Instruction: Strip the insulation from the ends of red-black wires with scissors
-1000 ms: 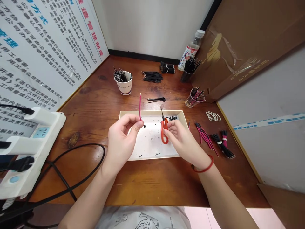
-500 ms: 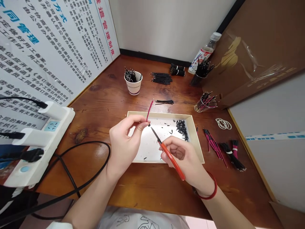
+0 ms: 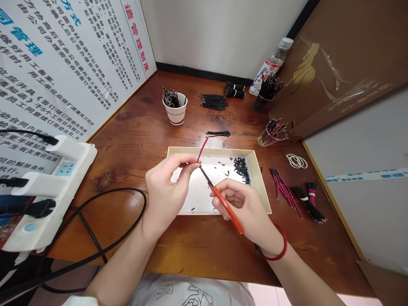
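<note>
**Hand-held red wire [image 3: 202, 148] above a shallow cream tray [image 3: 259, 189]**

The left hand [image 3: 167, 191] is pinching the wire, its grip clamped close to the black end, which is projecting just past the fingers, presumably to leave that end reachable. The right hand [image 3: 242, 204] is clamped on red-handled scissors [image 3: 225, 208], its grip holding their tips beside that end; whether the blades are touching it is hard to tell. The tray is lying beneath, seemingly catching black clippings [image 3: 241, 170]. Farther off, a paper cup [image 3: 176, 109] and loose black wires [image 3: 213, 102] are resting on the wooden table [image 3: 134, 144].

Black cable [image 3: 127, 189] looping left of hands [image 3: 165, 195]
</note>
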The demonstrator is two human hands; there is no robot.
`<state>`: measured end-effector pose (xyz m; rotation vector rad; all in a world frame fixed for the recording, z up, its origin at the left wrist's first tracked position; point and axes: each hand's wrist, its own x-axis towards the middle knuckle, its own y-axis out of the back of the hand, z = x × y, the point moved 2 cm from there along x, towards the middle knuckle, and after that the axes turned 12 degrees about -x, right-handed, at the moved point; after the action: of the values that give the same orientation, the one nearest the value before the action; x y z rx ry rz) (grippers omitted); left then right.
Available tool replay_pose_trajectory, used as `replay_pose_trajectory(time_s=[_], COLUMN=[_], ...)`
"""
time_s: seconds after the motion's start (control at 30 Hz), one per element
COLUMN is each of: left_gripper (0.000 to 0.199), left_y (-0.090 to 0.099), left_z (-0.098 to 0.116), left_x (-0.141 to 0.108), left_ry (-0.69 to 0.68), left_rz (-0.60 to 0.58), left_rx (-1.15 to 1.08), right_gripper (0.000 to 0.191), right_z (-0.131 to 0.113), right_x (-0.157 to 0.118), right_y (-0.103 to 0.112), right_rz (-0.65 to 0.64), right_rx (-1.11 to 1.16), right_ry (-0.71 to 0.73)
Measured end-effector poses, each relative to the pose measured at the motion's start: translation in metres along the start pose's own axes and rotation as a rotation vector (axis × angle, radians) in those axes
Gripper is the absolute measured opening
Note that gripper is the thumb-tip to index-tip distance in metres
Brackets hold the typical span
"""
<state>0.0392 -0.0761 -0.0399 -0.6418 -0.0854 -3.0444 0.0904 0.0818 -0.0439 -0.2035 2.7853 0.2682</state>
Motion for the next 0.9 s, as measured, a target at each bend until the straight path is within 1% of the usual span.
replay_pose_trajectory(time_s=[0.23,0.4,0.7,0.8,0.9], left_gripper=[0.007,0.008,0.007,0.006,0.006], left_y=[0.0005,0.0001,-0.0002,-0.0005,0.0002], left_z=[-0.0007,0.0000,-0.0006,0.0010,0.0004], left_x=[0.0007,0.0005,-0.0001,0.0007,0.0045], left_ry=[-0.026,-0.033,-0.042,0.006,0.156], left_rz=[0.000,0.000,-0.013,-0.005,0.012], left_rx=[0.009,0.030,0.033,0.009,-0.103], right_gripper=[0.028,0.028,0.033,0.033,0.031], right_z=[-0.0050,-0.0037,-0.0044,-0.0055,-0.0051], right_x=[-0.0001,-0.0001,-0.0001,-0.0010,-0.0018], right_y=[-0.0002,0.0000,-0.0004,0.0006,0.0051], right_rz=[-0.017,-0.014,0.015,0.033,0.067], right_rx=[0.014,0.011,-0.030,-0.067,-0.195], right_ry=[0.008,0.011,-0.011,0.002,0.056])
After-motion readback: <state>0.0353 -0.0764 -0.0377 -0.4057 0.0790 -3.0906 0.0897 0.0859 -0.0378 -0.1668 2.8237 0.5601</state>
